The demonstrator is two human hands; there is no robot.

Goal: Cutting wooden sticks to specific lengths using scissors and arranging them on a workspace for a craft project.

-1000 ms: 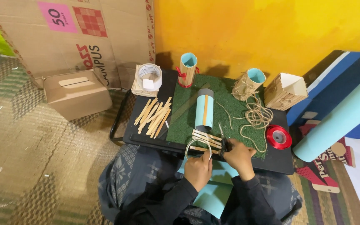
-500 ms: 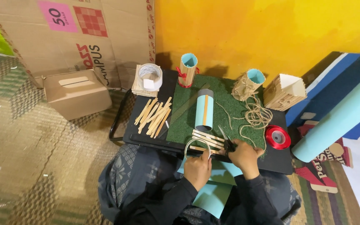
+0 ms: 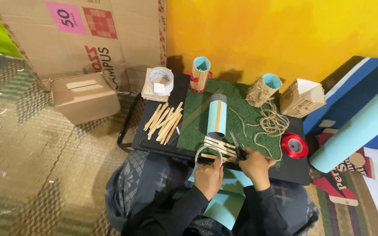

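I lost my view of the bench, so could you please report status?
Left hand holds clear tape ring. Right hand grips black scissors. Flat wooden sticks between hands. Nothing in the way.

Left hand (image 3: pixel 208 177) holding tape ring (image 3: pixel 208 155); right hand (image 3: pixel 255 166) with scissors (image 3: pixel 238 147) over wooden sticks (image 3: pixel 219 146) on worktop (image 3: pixel 298 171).

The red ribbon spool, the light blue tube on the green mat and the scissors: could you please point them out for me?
red ribbon spool (image 3: pixel 295 146), head view, on its red rim.
light blue tube (image 3: pixel 217 116), head view, on its side.
scissors (image 3: pixel 238 148), head view, on the blades above the right hand (image 3: pixel 255 166).
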